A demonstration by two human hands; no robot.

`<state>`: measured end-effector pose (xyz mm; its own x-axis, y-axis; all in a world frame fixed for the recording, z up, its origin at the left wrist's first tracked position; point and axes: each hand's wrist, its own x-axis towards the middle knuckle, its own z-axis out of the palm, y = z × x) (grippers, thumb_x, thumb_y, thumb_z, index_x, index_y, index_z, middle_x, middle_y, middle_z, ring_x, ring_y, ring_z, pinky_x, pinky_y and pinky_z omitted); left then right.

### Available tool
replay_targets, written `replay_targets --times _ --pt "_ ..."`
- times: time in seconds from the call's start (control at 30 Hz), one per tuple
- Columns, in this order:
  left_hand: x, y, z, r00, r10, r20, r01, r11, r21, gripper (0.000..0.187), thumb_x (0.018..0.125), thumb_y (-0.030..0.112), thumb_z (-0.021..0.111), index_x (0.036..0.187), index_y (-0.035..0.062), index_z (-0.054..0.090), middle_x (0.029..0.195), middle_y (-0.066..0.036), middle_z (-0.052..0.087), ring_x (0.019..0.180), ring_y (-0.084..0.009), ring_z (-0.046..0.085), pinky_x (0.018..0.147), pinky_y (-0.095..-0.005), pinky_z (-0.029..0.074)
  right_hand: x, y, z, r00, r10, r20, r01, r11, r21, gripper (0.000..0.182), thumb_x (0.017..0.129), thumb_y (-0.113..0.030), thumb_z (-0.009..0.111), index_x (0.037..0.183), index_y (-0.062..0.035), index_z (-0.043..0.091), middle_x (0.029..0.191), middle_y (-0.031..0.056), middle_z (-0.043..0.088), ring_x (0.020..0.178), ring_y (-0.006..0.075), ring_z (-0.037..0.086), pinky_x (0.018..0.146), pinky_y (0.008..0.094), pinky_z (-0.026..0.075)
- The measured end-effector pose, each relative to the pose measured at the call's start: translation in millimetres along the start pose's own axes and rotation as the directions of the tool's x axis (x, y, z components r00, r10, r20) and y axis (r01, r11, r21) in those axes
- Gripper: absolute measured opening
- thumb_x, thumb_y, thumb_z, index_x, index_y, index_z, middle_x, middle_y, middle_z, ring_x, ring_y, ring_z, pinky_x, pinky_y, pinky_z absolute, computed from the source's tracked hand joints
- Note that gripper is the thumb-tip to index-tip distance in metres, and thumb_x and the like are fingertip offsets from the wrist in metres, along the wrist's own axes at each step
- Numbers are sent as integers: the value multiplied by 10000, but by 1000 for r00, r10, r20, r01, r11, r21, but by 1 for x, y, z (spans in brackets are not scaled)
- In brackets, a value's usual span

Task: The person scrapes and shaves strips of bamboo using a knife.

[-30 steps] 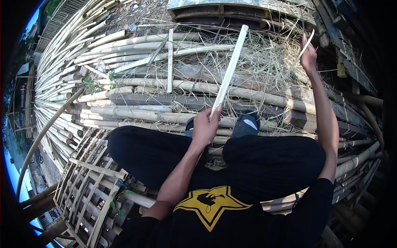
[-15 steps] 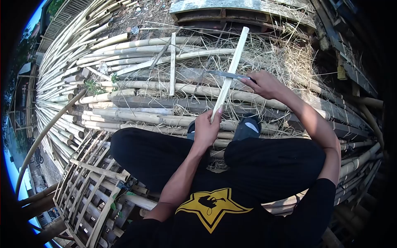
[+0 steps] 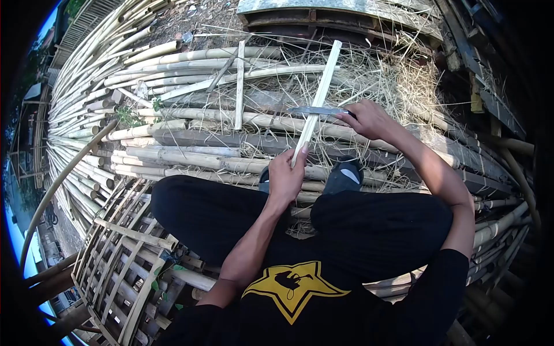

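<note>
A pale bamboo strip (image 3: pixel 326 79) slants up and away from my lap. My left hand (image 3: pixel 287 176) is closed around its near end. In my right hand (image 3: pixel 369 119) is the dark handle of a knife (image 3: pixel 316 111), with the fingers wrapped round it. The knife's grey blade lies across the strip, a little beyond my left hand, and points left. A second pale strip (image 3: pixel 240 86) rests on the bamboo poles to the left. My shoes show beneath the hands.
Long bamboo poles (image 3: pixel 213 161) lie under and ahead of me, with curly shavings (image 3: pixel 369 81) strewn over them. A wooden pallet (image 3: pixel 340 12) stands at the far side. Down on the left is a woven bamboo lattice (image 3: pixel 124 265), and more poles (image 3: pixel 75 132) are stacked beyond it.
The knife has moved down along the strip towards my left hand, and its blade now shows broader. The strip's far end has shifted slightly left.
</note>
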<state>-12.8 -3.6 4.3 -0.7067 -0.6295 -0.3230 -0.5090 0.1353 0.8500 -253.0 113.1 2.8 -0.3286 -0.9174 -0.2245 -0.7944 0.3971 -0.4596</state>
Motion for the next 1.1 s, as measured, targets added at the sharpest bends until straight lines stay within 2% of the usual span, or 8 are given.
replay_targets --times 0.17,0.23,0.27,0.37,0.43,0.57,0.7,1.1 --pt "-15 7 -9 992 -120 50 120 993 -1 425 959 331 550 680 11 559 517 43 413 491 -27 349 449 -243 272 2 100 -33 868 476 -144 -475 879 41 691 957 -565 367 712 31 618 621 222 591 602 355 602 621 469 467" --pt "-22 6 -9 996 91 -21 -89 992 94 459 961 353 532 711 -27 588 482 -56 462 444 -100 406 444 -317 327 -29 186 -66 700 681 -216 -703 710 -40 713 964 -566 335 800 70 615 703 250 607 717 376 626 678 484 485" --pt "-16 4 -7 998 56 -11 -57 998 -28 444 967 339 527 713 -20 584 479 -32 447 438 -87 392 432 -316 314 -56 221 -62 715 515 -473 -622 777 -93 690 954 -572 350 845 50 628 771 260 622 796 414 610 725 489 485" --pt "-2 -3 -4 999 -48 22 50 994 -101 440 969 336 526 718 -21 581 484 -16 431 448 -82 387 433 -313 312 -69 215 -70 527 650 -548 -604 740 297 611 955 -540 369 854 -2 640 776 237 626 796 429 590 706 483 433" --pt "-2 0 0 995 -85 53 91 986 -142 440 967 339 531 709 -14 576 486 -6 423 458 -70 382 437 -296 309 -55 211 -50 431 730 -530 -583 674 453 659 931 -596 396 698 -4 566 616 144 548 640 282 565 630 441 407" --pt "-3 1 6 998 -27 64 39 980 -195 376 988 320 511 717 59 521 564 72 396 502 -3 334 439 -208 249 -18 101 -49 725 614 -312 -234 646 726 561 885 -592 547 640 -87 521 498 -54 380 395 42 357 375 264 271" --pt "2 -4 10 990 -2 143 37 970 -241 360 988 309 512 743 47 530 565 69 401 505 -7 348 443 -210 258 10 14 -51 883 462 -81 -150 443 884 443 902 -496 592 699 -108 529 463 -98 325 363 16 307 341 218 222" --pt "15 50 -8 978 92 188 -77 994 -83 384 925 352 608 1034 -16 586 733 -49 605 642 -99 541 591 -274 451 10 -34 -52 855 480 -195 123 178 976 276 898 -289 668 749 -122 506 496 -85 373 359 13 299 333 201 208"
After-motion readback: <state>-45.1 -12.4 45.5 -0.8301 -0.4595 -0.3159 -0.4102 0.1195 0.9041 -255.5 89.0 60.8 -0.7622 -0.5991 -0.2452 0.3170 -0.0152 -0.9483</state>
